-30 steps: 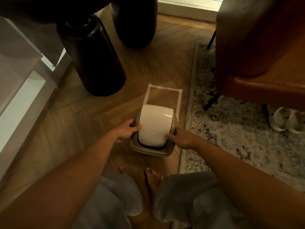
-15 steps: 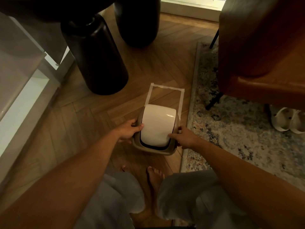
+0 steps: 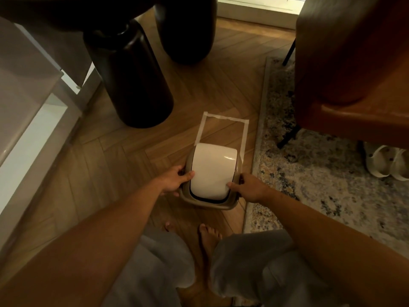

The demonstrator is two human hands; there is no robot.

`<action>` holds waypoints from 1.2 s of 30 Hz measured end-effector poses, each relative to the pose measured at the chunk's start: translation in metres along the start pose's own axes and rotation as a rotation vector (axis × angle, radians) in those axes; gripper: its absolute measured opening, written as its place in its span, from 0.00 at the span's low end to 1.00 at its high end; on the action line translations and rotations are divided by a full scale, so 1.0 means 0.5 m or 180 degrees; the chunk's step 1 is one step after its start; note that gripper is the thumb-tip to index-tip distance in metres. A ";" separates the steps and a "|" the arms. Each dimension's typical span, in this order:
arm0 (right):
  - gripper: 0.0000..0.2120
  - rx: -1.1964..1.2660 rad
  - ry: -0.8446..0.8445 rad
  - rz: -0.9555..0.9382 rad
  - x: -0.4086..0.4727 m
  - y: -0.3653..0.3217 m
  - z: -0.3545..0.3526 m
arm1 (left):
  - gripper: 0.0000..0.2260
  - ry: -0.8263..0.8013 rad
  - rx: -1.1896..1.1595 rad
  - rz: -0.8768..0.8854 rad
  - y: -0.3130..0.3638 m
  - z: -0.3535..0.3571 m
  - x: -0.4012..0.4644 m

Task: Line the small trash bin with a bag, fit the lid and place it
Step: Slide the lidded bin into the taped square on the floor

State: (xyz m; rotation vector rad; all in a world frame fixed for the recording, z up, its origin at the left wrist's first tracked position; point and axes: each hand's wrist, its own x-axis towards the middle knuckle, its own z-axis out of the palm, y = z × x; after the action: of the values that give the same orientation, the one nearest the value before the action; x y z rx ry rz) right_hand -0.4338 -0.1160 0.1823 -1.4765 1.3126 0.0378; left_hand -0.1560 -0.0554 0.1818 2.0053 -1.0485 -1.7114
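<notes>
The left hand grips the left side of the small trash bin, thumb lying on the edge of its white swing lid and fingers wrapped down around the tan rim. The right hand clasps the opposite side the same way, thumb tip touching the lid's lower right corner. The lid sits fitted on the bin, a dark gap showing along its near edge. The bin is at the near end of a rectangle of masking tape stuck to the herringbone wood floor, covering the tape's near side; whether its base touches the floor cannot be told. Just right of it runs the edge of a patterned rug. A bare foot shows below the bin, between grey trouser legs. A dark rounded table leg stands beyond on the left.
</notes>
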 end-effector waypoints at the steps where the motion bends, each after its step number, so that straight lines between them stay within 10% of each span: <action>1: 0.25 -0.0013 -0.0009 -0.0025 0.001 0.001 0.000 | 0.30 -0.0009 -0.0014 0.0004 -0.001 0.000 0.002; 21: 0.26 -0.0103 -0.0031 -0.0229 0.015 0.029 -0.013 | 0.35 0.0100 -0.0031 0.0098 -0.021 0.017 0.030; 36: 0.47 0.0487 0.1392 -0.0860 -0.008 0.033 0.098 | 0.38 0.1278 -0.0216 0.0783 -0.060 0.119 0.051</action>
State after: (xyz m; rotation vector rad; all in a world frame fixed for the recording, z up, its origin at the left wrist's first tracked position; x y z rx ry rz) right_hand -0.4180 -0.0751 0.1547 -1.5690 1.4072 -0.5778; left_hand -0.2018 -0.0390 0.1295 1.9695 -1.0268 -1.1436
